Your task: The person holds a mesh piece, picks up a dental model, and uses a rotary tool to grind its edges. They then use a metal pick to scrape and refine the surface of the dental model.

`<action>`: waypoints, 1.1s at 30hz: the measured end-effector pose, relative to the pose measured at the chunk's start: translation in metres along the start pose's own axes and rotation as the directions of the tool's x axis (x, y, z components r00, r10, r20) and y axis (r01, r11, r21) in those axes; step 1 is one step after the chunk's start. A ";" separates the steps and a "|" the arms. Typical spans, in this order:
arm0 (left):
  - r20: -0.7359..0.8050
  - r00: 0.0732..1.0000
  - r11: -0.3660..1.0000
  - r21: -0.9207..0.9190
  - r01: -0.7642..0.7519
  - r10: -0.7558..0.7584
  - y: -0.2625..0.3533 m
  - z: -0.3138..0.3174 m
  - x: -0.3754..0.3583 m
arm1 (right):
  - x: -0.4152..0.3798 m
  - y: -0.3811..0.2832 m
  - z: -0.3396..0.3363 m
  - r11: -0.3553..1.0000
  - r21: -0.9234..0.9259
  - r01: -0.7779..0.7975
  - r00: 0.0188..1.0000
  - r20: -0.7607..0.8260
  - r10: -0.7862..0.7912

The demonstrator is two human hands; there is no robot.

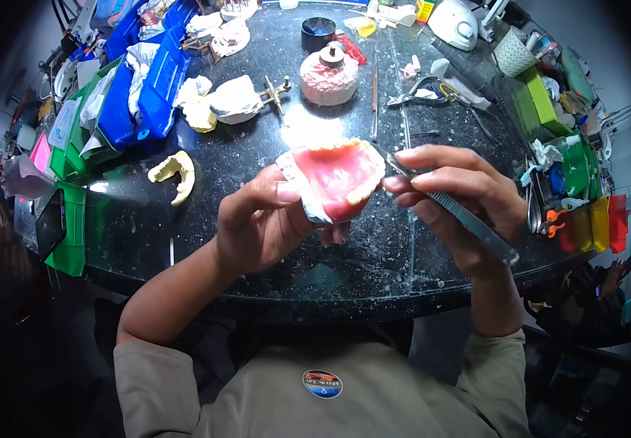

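Note:
My left hand (268, 212) is closed around a denture model (333, 179), its thumb on the near left edge. The model has a pink wax base with cream teeth along its rim and white plaster at its left side. In my right hand (468, 197), fingers pinch a scalpel (465, 217) with a ridged flat metal handle. Its handle end slants down to the right, while the tip points at the teeth on the model's right edge. A cream horseshoe-shaped piece (176, 177) lies on the dark table left of my left hand.
Behind the model stand a round pink-and-white plaster block (329, 75) and a black cup (318, 33). Plaster casts on a metal articulator (239, 100) sit back left. Pliers (432, 93) and a thin wax tool (374, 98) lie back right. Blue bins (158, 80) line the left.

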State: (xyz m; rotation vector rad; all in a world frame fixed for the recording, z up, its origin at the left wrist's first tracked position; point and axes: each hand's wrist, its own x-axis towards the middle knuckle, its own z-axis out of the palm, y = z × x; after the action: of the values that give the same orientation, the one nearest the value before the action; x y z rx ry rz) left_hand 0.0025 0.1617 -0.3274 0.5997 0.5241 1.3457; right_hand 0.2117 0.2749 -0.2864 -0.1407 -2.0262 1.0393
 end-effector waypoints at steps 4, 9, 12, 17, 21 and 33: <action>0.000 1.000 1.000 0.018 0.002 -0.002 0.001 0.003 0.001 | 0.000 -0.001 0.001 0.988 -0.125 0.090 0.996 0.004 -0.090; -0.054 0.999 1.000 0.004 0.009 -0.008 0.001 0.008 0.000 | -0.001 -0.004 0.007 0.967 -0.214 0.141 0.990 0.043 -0.135; -0.068 0.998 1.000 -0.015 -0.001 0.000 0.001 0.007 0.001 | -0.003 -0.006 0.005 0.963 -0.223 0.149 0.985 0.119 -0.125; -0.013 1.000 1.000 -0.004 0.005 -0.005 0.002 0.002 0.002 | -0.003 -0.006 0.011 0.925 -0.324 0.198 0.980 0.075 -0.183; -0.044 0.999 0.999 0.038 -0.003 0.004 0.001 0.006 0.000 | -0.005 0.001 0.014 0.901 -0.362 0.237 0.971 0.070 -0.227; 0.009 0.999 0.999 -0.009 -0.041 0.041 -0.002 0.004 0.000 | -0.003 0.002 0.016 0.902 -0.354 0.248 0.969 0.097 -0.229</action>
State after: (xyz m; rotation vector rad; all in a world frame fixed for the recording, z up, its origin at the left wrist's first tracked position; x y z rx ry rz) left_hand 0.0067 0.1611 -0.3258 0.6123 0.5005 1.3828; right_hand 0.2019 0.2650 -0.2951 -0.0550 -2.2037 0.5118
